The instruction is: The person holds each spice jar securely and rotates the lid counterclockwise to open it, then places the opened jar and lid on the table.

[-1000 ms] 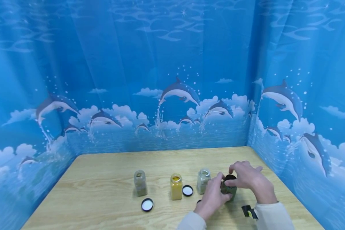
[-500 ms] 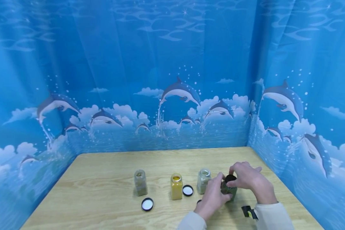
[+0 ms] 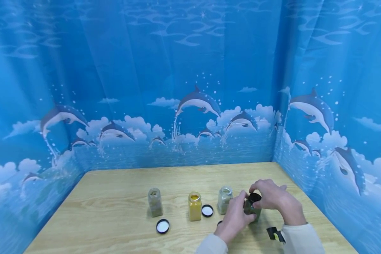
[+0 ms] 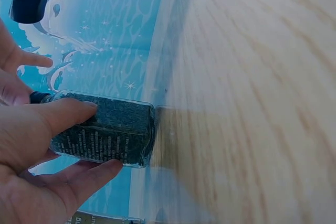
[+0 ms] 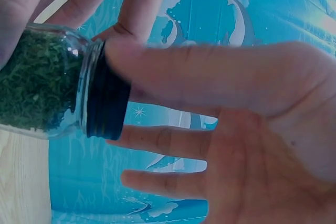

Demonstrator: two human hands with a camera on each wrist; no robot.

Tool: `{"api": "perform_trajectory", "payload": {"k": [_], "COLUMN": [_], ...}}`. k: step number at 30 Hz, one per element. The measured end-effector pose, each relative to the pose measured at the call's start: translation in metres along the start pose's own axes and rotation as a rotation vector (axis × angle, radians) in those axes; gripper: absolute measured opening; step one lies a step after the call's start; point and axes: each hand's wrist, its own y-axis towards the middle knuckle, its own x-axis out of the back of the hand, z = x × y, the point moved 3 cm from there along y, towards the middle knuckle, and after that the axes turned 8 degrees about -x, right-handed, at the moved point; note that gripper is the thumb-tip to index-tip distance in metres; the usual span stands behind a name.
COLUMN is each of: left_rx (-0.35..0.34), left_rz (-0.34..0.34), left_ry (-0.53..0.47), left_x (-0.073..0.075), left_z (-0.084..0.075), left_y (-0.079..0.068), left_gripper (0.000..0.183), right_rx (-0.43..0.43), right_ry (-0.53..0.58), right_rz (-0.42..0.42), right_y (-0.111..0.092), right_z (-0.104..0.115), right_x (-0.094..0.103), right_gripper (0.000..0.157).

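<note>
A square glass jar of dried green herbs (image 5: 42, 82) stands at the right of the table. My left hand (image 3: 233, 220) grips its body, thumb on one side and fingers on the other; printed text shows on the glass in the left wrist view. On the jar's neck sits a black lid (image 5: 107, 100). From above, my right hand (image 3: 274, 199) pinches that lid between thumb and forefinger. Its other fingers reach past the lid in the right wrist view. Just left of my left hand is an uncapped jar with pale contents (image 3: 224, 201).
Further left stand an open jar of yellow powder (image 3: 195, 209) and an open jar with greyish-brown contents (image 3: 155, 203). Black lids lie white side up, one by the yellow jar (image 3: 207, 211) and one nearer the front (image 3: 162, 226). Another dark rim (image 3: 219, 222) peeks out beside my left hand.
My right fingers have shifted slightly left at the lid's far side while the thumb has moved slightly right, a small anticlockwise turn. The left hand and jar stay put.
</note>
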Motion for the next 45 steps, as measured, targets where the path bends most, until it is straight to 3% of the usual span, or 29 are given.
{"api": "perform_trajectory", "payload": {"k": [17,28,36,45], "left_rx": [0.012,0.024,0.011,-0.007], "left_rz": [0.032,0.034,0.008,-0.001], "left_ry": [-0.022,-0.02,-0.019,0.01], "left_x": [-0.0021,-0.0028,-0.001,-0.0002], "left_z": [0.002,0.0021,0.0022,0.0032], "left_y": [-0.0014,-0.0007,-0.0013,-0.0004], "left_gripper": [0.044,0.043,0.046,0.05], "right_rx": [-0.052,-0.073,-0.009,0.04], "right_ry": [0.005,0.017,0.021,0.049], "right_rz": [0.037,0.038,0.021,0.025], "right_y": [0.0025,0.003,0.0031,0.0013], "right_z": [-0.0056,-0.008,-0.0041,-0.0007], "right_x": [-0.0025,-0.002,-0.0011,0.0001], "right_gripper": [0.045,0.041,0.03,0.04]}}
